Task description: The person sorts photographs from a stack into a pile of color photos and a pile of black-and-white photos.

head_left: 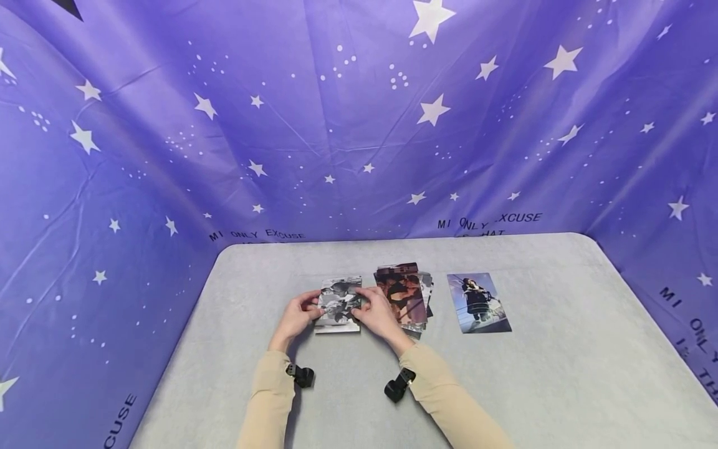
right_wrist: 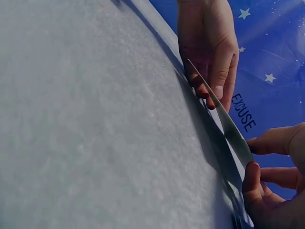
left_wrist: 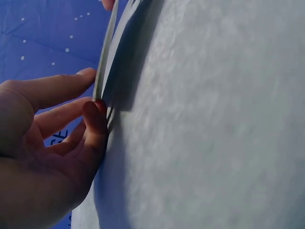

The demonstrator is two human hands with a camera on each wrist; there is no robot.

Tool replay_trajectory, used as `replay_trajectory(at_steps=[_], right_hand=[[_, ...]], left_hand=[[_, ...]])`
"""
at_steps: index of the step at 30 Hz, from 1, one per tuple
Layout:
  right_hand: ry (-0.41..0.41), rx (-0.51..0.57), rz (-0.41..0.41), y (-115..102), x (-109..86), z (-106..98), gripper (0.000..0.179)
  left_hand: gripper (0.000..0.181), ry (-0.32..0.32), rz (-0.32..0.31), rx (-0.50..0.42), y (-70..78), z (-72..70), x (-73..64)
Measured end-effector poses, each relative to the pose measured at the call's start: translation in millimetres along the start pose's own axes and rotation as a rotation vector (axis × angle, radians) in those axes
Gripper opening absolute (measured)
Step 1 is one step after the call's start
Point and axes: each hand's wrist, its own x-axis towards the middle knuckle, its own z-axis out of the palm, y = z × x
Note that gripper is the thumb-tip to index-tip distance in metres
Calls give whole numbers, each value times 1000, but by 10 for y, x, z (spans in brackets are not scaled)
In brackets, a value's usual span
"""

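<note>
A black-and-white photo print (head_left: 339,304) is held just above the table between both hands. My left hand (head_left: 296,319) pinches its left edge, and my right hand (head_left: 380,313) grips the right edge with thumb and fingers. In the right wrist view the print (right_wrist: 233,131) shows edge-on, slightly bowed and tilted. Another print (head_left: 339,328) peeks out below its lower edge. Right beside my right hand lies a loose pile of photo prints (head_left: 405,296), a reddish-brown one on top.
Farther right, a single colour photo (head_left: 478,304) of figures in dark clothes lies flat on the grey table (head_left: 561,368). A purple curtain with white stars (head_left: 359,125) surrounds the table's back and sides. Black wrist cameras (head_left: 399,385) sit on both sleeves.
</note>
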Motion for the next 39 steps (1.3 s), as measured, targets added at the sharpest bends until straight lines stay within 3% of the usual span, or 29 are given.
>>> replay_trajectory(at_steps=[4, 9, 14, 18, 27, 34, 39], right_hand=[[-12, -16, 4, -15, 33, 64, 53], [-27, -15, 26, 6, 70, 141, 53], [9, -17, -60, 150, 97, 213, 52], [19, -39, -82, 163, 116, 216, 51], [-73, -126, 15, -14, 120, 113, 52], [-71, -59, 13, 6, 50, -64, 55], [-40, 18, 55, 33, 18, -183, 54]], left_hand=[[47, 25, 57, 136, -108, -65, 56], [46, 46, 122, 312, -112, -108, 86], [45, 57, 171, 459, -91, -112, 98], [46, 79, 188, 508, -82, -106, 114], [47, 84, 145, 437, -120, -101, 103], [43, 140, 36, 180, -92, -63, 102], [38, 202, 25, 187, -57, -13, 122]])
